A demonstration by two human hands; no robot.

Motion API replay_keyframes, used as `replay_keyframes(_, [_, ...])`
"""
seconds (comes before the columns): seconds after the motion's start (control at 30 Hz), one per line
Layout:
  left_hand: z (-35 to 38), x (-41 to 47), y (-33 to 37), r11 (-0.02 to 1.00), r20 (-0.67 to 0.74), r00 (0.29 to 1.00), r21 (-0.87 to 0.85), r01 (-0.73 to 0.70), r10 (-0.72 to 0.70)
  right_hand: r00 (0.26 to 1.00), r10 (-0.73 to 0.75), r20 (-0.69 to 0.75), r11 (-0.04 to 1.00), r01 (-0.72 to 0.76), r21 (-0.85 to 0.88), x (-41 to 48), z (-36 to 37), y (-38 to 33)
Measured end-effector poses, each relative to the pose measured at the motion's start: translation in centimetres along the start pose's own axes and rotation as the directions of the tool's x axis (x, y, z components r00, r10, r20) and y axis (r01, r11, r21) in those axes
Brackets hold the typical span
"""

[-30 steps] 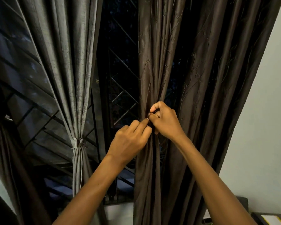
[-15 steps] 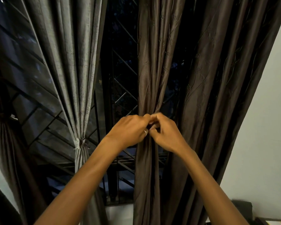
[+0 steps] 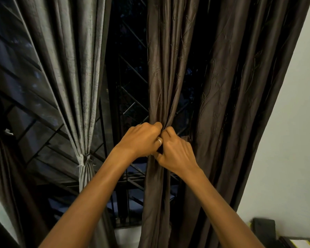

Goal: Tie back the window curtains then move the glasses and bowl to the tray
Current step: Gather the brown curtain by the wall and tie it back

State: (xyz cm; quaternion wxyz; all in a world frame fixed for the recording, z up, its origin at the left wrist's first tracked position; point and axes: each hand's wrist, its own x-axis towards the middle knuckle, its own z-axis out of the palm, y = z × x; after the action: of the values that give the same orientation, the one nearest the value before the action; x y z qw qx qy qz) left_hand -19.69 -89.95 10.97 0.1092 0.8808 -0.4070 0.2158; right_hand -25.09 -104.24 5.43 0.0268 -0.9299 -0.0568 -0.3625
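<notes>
At centre frame the left hand (image 3: 141, 138) and right hand (image 3: 175, 151) both grip the gathered brown curtain (image 3: 168, 77), fingertips buried in its folds, so what they pinch is hidden. A tied grey curtain (image 3: 75, 68) hangs at left, a dark window grille (image 3: 131, 86) shows between, and a pale wall (image 3: 284, 140) stands at right.

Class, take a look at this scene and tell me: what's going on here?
A person stands at a window. The left hand and right hand both grip the brown curtain, bunching its folds together. The grey curtain beside it is already tied back.
</notes>
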Motion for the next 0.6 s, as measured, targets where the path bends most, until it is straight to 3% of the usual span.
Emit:
replay_keyframes(0.17, [-0.5,0.0,-0.4,0.987,0.058,0.998,-0.161,0.030,-0.021,1.000,-0.001,-0.016,1.000,0.000,-0.013,0.5,-0.4,-0.3])
replay_keyframes(0.37, [-0.9,-0.1,-0.7,0.977,0.084,0.996,-0.205,0.057,-0.041,0.999,-0.040,0.017,0.998,0.039,0.047,0.9,-0.9,0.0])
replay_keyframes(0.5, [-0.9,0.1,-1.2,0.958,0.098,0.994,-0.276,0.076,-0.050,0.989,-0.027,-0.147,0.992,0.045,0.120,-0.6,-0.8,-0.3])
replay_keyframes(0.6, [-0.6,0.0,-1.8,0.928,0.087,0.993,-0.356,0.108,-0.082,0.949,-0.047,-0.312,0.994,0.077,0.084,-1.7,-0.6,-0.4])
